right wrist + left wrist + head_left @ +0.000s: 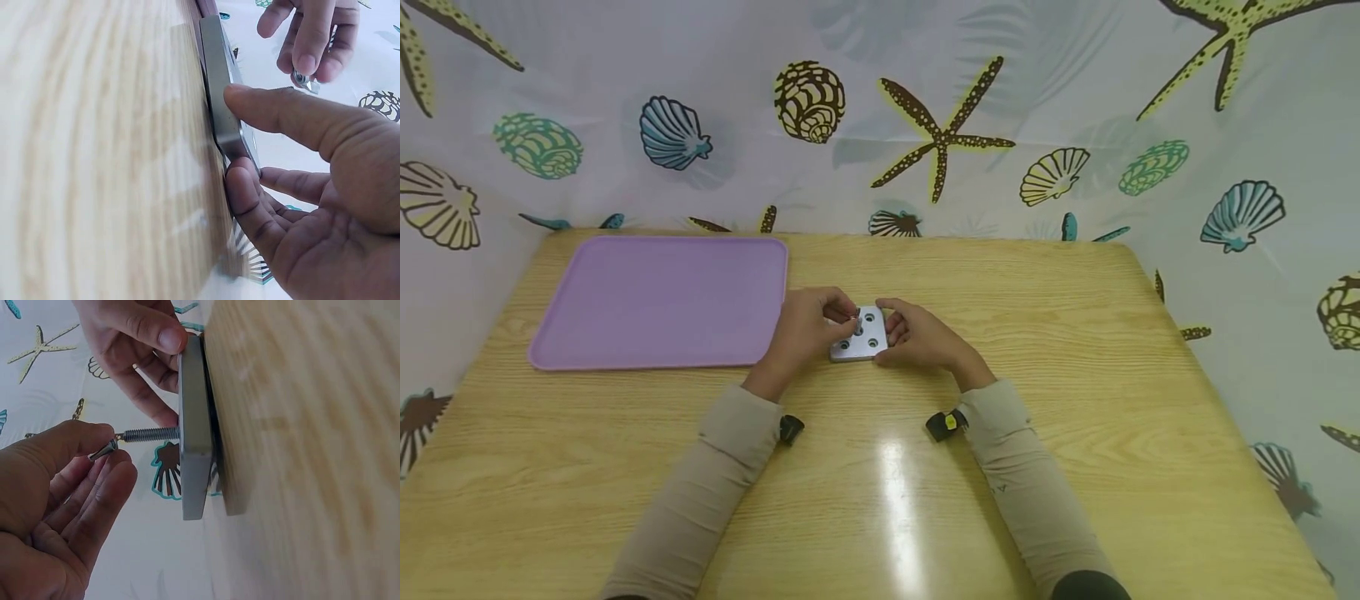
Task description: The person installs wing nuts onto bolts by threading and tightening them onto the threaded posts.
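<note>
A square silver metal plate (pixel 880 330) with several round holes lies flat on the wooden table. From its middle hole rises the threaded shank of a wing bolt (pixel 150 434), upright to the plate. My left hand (pixel 807 323) pinches the flared metal head of the bolt between thumb and fingertips, above the plate. My right hand (pixel 922 337) holds the plate at its right side, thumb on the near corner and a finger at the far corner. In the right wrist view the fingers partly cover the bolt's head, and the thumb hides most of the shank.
A purple tray (pixel 670 304) lies on the table (pixel 1037 333) at the left, close beside the left hand. Cloth (pixel 737 50) printed with shells and starfish hangs behind the table and along its sides. Dark wrist devices show at both sleeves.
</note>
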`<state>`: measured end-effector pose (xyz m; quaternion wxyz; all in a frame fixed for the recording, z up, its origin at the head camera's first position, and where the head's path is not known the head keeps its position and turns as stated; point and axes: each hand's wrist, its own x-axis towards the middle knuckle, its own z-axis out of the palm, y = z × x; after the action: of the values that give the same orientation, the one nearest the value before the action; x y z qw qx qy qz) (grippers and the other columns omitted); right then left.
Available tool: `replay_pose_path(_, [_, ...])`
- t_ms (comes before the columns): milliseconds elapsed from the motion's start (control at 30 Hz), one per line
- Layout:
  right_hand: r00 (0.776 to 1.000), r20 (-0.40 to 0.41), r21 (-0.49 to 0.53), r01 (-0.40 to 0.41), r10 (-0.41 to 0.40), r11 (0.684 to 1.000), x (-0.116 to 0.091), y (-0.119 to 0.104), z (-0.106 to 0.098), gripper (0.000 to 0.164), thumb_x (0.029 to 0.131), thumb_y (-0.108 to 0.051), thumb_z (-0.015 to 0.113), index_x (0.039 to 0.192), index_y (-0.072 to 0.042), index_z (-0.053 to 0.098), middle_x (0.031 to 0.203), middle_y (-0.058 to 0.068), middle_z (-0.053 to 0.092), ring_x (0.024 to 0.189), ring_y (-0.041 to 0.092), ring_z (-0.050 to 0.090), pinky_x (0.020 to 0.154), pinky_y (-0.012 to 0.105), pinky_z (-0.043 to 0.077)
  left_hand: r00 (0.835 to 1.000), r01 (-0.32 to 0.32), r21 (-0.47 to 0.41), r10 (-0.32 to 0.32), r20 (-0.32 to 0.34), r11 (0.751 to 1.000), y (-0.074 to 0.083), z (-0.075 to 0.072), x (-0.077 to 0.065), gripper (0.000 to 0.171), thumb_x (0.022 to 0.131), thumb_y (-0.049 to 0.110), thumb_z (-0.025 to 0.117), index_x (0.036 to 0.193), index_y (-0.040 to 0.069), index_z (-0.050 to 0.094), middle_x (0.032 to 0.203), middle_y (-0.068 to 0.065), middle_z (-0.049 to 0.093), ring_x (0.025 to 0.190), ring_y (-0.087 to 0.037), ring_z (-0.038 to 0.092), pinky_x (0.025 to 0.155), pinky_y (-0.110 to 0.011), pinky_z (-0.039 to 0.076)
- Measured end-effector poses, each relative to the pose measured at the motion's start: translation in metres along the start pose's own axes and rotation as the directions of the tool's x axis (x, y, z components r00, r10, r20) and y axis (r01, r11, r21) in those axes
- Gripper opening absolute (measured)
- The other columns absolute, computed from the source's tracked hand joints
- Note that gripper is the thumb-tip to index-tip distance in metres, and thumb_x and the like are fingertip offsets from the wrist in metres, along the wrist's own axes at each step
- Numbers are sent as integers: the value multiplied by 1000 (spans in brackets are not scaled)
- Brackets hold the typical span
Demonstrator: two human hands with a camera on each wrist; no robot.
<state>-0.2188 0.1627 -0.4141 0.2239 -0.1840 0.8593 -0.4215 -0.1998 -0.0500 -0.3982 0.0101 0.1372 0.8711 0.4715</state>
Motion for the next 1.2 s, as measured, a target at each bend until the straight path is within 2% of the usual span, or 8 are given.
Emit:
replay_pose_path(200, [1000, -5, -25, 4, -4, 1000, 1, 1, 0, 85, 80, -8, 82, 151, 0, 35, 112, 15, 57, 92, 17, 57, 84, 25, 50, 1000, -12, 78, 11, 12, 997, 5, 7, 4, 30, 84, 6, 76, 112, 1, 64, 98, -11, 76, 87, -24, 76, 74, -36, 60])
replay_pose_path(367, [1000, -2, -41, 4, -4, 999, 1, 2, 2, 86, 80, -9, 83, 151, -3, 36, 112, 13, 57, 92, 17, 57, 84, 26, 49, 1000, -20, 127, 20, 4, 992, 7, 8, 5, 27, 85, 4, 76, 110, 1, 65, 96, -11, 76, 85, -24, 76, 74, -35, 60])
replay_pose_path(600, [1000, -5, -44, 1, -1, 999, 1, 2, 2, 86, 79, -9, 83, 151, -2, 36, 112, 13, 56, 94, 18, 57, 84, 26, 49, 1000, -27, 120, 27, -2, 992, 8, 9, 6, 20, 85, 4, 75, 103, 2, 67, 96, -12, 75, 85, -24, 76, 76, -36, 60])
replay_pose_path(700, [1000, 0, -34, -7, 7, 999, 0, 2, 2, 86, 80, -9, 83, 151, -2, 36, 113, 13, 56, 94, 18, 57, 84, 25, 50, 999, -35, 127, 35, 2, 991, 7, 9, 6, 17, 86, 4, 75, 102, 4, 69, 96, -10, 76, 85, -22, 76, 91, -40, 56])
replay_pose_path(833, [1000, 4, -20, -16, 16, 1000, -1, 1, 2, 87, 80, -8, 82, 152, -3, 35, 113, 13, 55, 95, 18, 57, 84, 24, 49, 998, -63, 140, 61, 12, 988, 5, 8, 6, 16, 86, 5, 75, 102, 6, 70, 96, -8, 77, 86, -22, 74, 110, -49, 39])
replay_pose_path(933, [1000, 6, -6, -20, 20, 1000, -1, 0, 1, 87, 79, -7, 82, 152, -4, 35, 113, 13, 55, 95, 18, 57, 85, 25, 49, 998, -69, 131, 67, 22, 989, 4, 6, 6, 15, 87, 4, 74, 102, 6, 71, 96, -8, 77, 88, -22, 74, 109, -49, 42])
replay_pose_path(1067, [1000, 4, -4, -17, 17, 1000, 0, 0, 1, 86, 79, -8, 83, 151, -4, 36, 113, 13, 55, 95, 18, 57, 84, 25, 49, 998, -53, 124, 49, 37, 991, 3, 4, 7, 16, 88, 3, 72, 104, 7, 71, 99, -8, 77, 92, -22, 74, 96, -46, 51])
replay_pose_path(1200, [1000, -1, -11, -20, 20, 1000, 1, 2, 2, 86, 79, -8, 83, 151, -3, 36, 112, 12, 55, 94, 17, 57, 84, 24, 49, 998, -30, 130, 23, 52, 991, 3, 2, 7, 22, 89, 2, 70, 111, 6, 71, 110, -10, 76, 98, -25, 74, 93, -45, 53])
